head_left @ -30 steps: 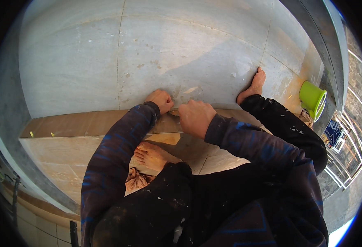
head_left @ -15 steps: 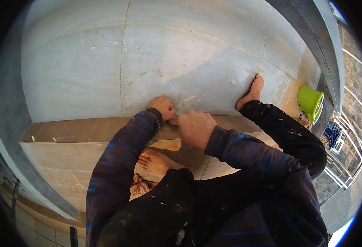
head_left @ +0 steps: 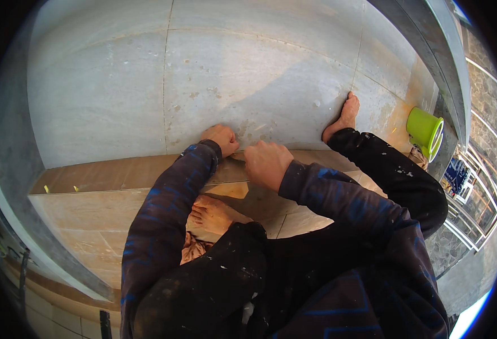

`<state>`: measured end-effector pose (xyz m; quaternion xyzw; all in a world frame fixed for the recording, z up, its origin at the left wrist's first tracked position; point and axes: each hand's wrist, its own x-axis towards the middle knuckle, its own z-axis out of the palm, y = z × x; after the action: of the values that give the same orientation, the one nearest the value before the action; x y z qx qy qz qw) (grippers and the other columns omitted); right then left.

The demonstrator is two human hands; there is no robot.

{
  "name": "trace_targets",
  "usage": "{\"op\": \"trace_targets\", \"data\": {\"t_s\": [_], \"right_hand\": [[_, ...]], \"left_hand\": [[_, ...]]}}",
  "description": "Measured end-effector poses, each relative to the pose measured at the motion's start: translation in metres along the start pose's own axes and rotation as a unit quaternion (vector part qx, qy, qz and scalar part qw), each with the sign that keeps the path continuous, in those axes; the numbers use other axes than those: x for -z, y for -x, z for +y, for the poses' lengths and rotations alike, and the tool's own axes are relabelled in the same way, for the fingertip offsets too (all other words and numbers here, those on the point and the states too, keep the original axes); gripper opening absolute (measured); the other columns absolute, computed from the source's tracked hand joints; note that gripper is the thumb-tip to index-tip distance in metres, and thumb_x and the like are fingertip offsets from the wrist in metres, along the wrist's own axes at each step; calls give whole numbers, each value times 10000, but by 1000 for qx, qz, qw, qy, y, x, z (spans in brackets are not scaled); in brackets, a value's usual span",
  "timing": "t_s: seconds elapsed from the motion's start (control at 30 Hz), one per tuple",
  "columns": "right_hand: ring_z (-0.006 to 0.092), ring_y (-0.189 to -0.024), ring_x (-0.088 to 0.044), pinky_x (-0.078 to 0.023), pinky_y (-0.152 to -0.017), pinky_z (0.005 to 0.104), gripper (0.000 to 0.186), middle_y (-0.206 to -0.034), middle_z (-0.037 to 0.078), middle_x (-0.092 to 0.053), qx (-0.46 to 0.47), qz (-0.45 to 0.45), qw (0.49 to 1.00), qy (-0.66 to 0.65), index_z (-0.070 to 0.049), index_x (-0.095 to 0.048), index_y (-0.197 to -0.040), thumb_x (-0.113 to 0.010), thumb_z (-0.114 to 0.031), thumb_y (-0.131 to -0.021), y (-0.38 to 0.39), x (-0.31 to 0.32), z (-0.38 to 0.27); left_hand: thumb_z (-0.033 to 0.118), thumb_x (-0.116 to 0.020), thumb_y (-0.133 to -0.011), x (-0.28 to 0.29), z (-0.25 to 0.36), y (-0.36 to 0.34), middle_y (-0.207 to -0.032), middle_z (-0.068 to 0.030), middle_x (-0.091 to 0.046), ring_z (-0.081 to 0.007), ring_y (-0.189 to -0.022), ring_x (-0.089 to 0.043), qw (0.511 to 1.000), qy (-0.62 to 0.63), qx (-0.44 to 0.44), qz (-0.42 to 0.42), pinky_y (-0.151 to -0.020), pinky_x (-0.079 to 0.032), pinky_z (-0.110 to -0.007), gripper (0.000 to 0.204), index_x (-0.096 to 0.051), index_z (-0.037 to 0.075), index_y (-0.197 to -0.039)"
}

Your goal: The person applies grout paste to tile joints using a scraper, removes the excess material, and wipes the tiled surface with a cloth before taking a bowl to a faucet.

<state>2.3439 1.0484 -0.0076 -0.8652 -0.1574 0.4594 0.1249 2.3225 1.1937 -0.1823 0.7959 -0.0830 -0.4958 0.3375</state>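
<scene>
We see bright daylight spread over the grey tiles [head_left: 101, 101], with a soft-edged shadow [head_left: 285, 93] cutting diagonally across them and a warm orange tint near the green bucket [head_left: 422, 127]. Another warm patch of light [head_left: 231, 190] glows below the hands. The left hand [head_left: 220, 139] and right hand [head_left: 268, 165] look fairly sharp, but we find the narrow gap between them too dark to read. The black trousers [head_left: 398, 181] swallow most detail. Fisheye distortion bows the joints, black rings the view, and the lower right burns out to white
</scene>
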Motion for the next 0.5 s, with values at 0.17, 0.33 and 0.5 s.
{"op": "trace_targets", "data": {"t_s": [0.17, 0.33, 0.5], "right_hand": [[406, -763, -727, -595, -680, 484, 182, -816, 214, -712, -15, -28, 999, 6, -36, -702, -805, -584, -150, -886, 22, -6, -14], [424, -758, -711, -585, -706, 510, 159, -797, 200, -700, -16, 10, 999, 27, -47, -715, -803, -658, -192, -838, 16, 40, -15], [406, -759, -700, -571, -752, 484, 144, -769, 174, -715, -14, -30, 999, 42, -67, -772, -844, -695, -189, -847, 19, 82, 38]], "left_hand": [[295, -684, -857, 7, -3, -8, -671, -148, -675, -314, -635, -648, 982, 126, -3, 140, -653, -523, -432, 275, -708, 61, -714], [283, -681, -902, 56, -22, 0, -623, -125, -620, -260, -583, -579, 985, 142, 3, 97, -611, -479, -397, 338, -626, 39, -675], [169, -645, -931, 61, -14, 67, -589, -43, -482, -139, -561, -424, 951, 182, 37, 247, -560, -410, -329, 317, -484, 16, -705]]}}
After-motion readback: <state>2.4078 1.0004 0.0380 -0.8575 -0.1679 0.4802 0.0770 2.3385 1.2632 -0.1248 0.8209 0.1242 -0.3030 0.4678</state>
